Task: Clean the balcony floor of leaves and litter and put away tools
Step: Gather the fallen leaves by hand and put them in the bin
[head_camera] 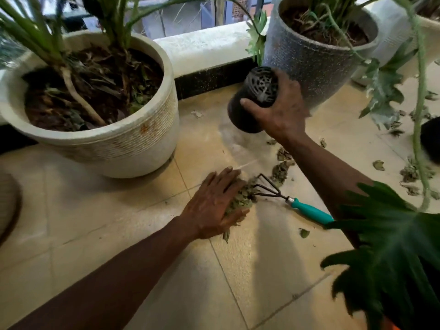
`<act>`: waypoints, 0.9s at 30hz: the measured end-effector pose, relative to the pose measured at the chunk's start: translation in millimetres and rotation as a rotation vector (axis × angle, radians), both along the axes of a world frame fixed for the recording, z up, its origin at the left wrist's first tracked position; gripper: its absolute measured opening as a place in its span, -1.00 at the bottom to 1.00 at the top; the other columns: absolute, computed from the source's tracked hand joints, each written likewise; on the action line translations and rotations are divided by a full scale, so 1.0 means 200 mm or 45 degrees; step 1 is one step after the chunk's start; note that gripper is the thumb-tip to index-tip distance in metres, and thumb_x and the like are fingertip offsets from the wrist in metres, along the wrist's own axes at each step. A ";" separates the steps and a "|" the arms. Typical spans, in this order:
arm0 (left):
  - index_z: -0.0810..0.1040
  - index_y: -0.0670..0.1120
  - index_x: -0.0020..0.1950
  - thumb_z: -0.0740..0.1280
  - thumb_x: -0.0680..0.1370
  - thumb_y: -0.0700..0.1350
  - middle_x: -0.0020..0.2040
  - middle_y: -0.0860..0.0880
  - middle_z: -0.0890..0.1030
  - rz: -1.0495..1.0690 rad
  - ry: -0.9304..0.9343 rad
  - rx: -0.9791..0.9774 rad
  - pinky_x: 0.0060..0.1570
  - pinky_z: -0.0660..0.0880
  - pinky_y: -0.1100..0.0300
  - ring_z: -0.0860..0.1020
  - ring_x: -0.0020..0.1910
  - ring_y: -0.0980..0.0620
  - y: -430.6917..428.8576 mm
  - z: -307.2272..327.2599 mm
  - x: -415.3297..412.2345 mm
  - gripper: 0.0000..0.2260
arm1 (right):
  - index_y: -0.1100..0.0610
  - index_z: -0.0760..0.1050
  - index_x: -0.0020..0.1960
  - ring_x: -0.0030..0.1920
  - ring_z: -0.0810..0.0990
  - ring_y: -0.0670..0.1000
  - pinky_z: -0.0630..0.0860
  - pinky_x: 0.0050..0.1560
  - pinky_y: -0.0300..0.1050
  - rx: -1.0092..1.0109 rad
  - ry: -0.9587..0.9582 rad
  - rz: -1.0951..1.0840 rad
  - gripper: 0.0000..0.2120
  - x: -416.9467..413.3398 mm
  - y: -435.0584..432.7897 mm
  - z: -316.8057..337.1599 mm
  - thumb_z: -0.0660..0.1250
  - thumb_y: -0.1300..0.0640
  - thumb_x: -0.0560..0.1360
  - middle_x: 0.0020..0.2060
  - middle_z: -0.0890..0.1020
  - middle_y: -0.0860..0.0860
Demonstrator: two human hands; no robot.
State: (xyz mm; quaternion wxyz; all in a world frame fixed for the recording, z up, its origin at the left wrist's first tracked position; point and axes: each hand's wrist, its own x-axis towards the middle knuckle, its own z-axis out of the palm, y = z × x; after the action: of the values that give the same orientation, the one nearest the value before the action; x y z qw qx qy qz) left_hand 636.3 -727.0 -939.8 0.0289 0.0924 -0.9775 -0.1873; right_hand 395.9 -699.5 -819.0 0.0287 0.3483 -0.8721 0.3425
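Observation:
My left hand [212, 206] lies over a small pile of dry leaves [240, 201] on the tiled floor, fingers curled round the heap. My right hand [278, 108] grips a small black plastic pot [247, 103] lifted off the floor and tipped, its perforated bottom facing me. A hand rake [292, 201] with black tines and a teal handle lies on the floor just right of the leaf pile, its tines touching the leaves. More dry leaves [283, 163] are scattered along the floor to the right.
A large white planter [133, 144] stands at the left, a grey textured planter [309, 60] at the back right, a low parapet wall [209, 51] between them. Big green leaves [385, 258] overhang the lower right. A dark object [431, 139] sits at the right edge.

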 end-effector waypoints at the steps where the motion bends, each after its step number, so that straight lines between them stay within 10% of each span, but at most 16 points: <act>1: 0.17 0.04 0.67 0.02 0.67 0.35 0.69 -0.01 0.07 0.015 0.015 0.002 0.65 -0.05 -0.10 -0.08 0.69 0.01 0.00 0.00 0.01 -0.36 | -0.06 0.28 0.55 0.36 0.44 0.15 0.47 0.36 0.12 -0.014 -0.038 0.026 -0.08 0.01 -0.06 0.00 0.45 -0.42 0.32 0.36 0.43 0.12; 10: 0.24 0.05 0.62 0.10 0.69 0.25 0.68 -0.03 0.14 0.126 0.112 0.116 0.64 0.00 -0.04 0.02 0.67 -0.01 -0.08 0.07 0.11 -0.46 | -0.11 0.21 0.61 0.43 0.36 0.23 0.43 0.39 0.14 0.290 0.007 0.150 -0.10 0.18 -0.29 -0.22 0.44 -0.39 0.39 0.42 0.35 0.15; 16: 0.19 0.01 0.66 0.16 0.71 0.14 0.69 -0.02 0.11 0.479 0.166 0.238 0.64 0.01 0.05 0.04 0.66 0.02 -0.23 0.11 -0.01 -0.46 | -0.05 0.01 0.67 0.56 0.28 0.14 0.25 0.53 0.19 0.028 -0.192 0.229 -0.05 0.04 -0.05 -0.30 0.24 -0.50 0.48 0.59 0.28 0.10; 20: -0.10 -0.07 0.71 0.26 0.62 -0.21 0.72 -0.05 -0.11 0.793 -0.023 0.234 0.64 -0.11 0.06 -0.10 0.69 -0.03 -0.43 0.15 -0.28 -0.24 | -0.06 0.28 0.55 0.44 0.40 0.11 0.37 0.43 0.24 0.017 -0.242 0.196 -0.28 -0.02 0.13 -0.42 -0.03 -0.49 0.58 0.44 0.47 0.10; 27: -0.09 -0.14 0.71 0.29 0.62 -0.14 0.71 -0.15 -0.11 0.812 -0.349 0.061 0.64 0.05 -0.10 -0.06 0.69 -0.17 -0.66 0.22 -0.59 -0.23 | 0.03 0.21 0.61 0.39 0.45 0.19 0.43 0.35 0.28 0.226 -0.185 0.261 -0.25 -0.03 0.28 -0.52 0.08 -0.41 0.58 0.42 0.49 0.17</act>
State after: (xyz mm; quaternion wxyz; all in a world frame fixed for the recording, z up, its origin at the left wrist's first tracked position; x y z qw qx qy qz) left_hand 519.0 -859.0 -895.6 -0.0477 0.4180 -0.8896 -0.1776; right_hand 390.9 -644.2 -923.2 -0.1004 0.4110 -0.8586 0.2894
